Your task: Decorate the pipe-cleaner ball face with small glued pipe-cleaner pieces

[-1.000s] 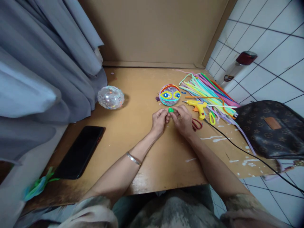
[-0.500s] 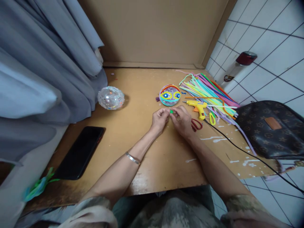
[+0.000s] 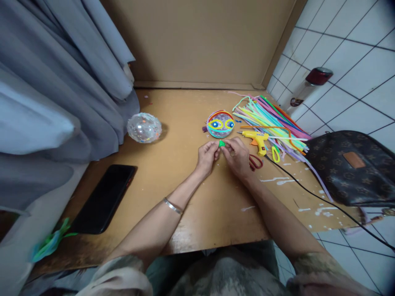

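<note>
While our L hand (image 3: pixel 207 158) and R hand (image 3: pixel 237 158) pinch the green piece (image 3: pixel 221 143) between them, more of it shows vs. a moment ago, so we're prob. regripping; eyed ball (image 3: pixel 221 125) sits just beyond our fingers, glue gun (image 3: pixel 261 140) to their R.

phone (image 3: pixel 104 199) is on the left side of the table (image 3: pixel 173 164), one ball (image 3: pixel 144 128) behind it near the curtain (image 3: pixel 70 86). second ball (image 3: pixel 220 129) is just behind the left hand (image 3: pixel 207 157) and right hand (image 3: pixel 237 156), glue gun (image 3: pixel 260 139) to its right with pipe cleaners (image 3: pixel 266 114) behind that, scissors (image 3: pixel 256 161) beside the right hand, bag (image 3: pixel 352 176) far right
</note>
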{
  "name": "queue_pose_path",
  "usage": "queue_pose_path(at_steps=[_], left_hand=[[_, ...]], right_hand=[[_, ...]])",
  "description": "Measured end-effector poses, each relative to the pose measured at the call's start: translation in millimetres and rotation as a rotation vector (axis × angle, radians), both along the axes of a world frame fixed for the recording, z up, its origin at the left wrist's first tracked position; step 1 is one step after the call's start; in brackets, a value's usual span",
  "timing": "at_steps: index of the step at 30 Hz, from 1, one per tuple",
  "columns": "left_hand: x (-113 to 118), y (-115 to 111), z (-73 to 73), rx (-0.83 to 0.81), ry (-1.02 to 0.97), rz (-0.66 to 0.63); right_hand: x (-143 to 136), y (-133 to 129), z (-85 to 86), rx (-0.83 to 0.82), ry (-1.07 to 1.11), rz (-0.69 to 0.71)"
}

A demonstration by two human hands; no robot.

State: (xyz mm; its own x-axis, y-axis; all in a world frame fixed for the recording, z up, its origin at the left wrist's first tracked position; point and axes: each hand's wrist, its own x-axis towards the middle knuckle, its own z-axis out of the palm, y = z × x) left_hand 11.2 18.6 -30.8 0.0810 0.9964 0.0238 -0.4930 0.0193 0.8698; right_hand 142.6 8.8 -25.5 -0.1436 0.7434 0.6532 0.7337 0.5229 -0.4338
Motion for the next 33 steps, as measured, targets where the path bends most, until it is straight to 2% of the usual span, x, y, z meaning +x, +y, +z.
queue_pose_path(at_steps=[10,17,26,29,33], left_hand=[[0,1,-2.2,0.023,0.121,0.118],[2,3,-7.5,0.018,0.153,0.128],[-2,-1,-3.6,0.056,0.213,0.107],[-5,1,-3.5,0.032,0.208,0.179],[-6,13,-2.7,0.032,0.192,0.340]], right_hand=[[2,-1,0.2,-0.009,-0.071,0.013],[5,2,-3.2,-0.007,-0.075,0.034],[6,2,-0.5,0.016,-0.037,0.022],[9,7,0.5,0.023,0.049,-0.016],[10,19,3.5,0.061,0.165,-0.055]])
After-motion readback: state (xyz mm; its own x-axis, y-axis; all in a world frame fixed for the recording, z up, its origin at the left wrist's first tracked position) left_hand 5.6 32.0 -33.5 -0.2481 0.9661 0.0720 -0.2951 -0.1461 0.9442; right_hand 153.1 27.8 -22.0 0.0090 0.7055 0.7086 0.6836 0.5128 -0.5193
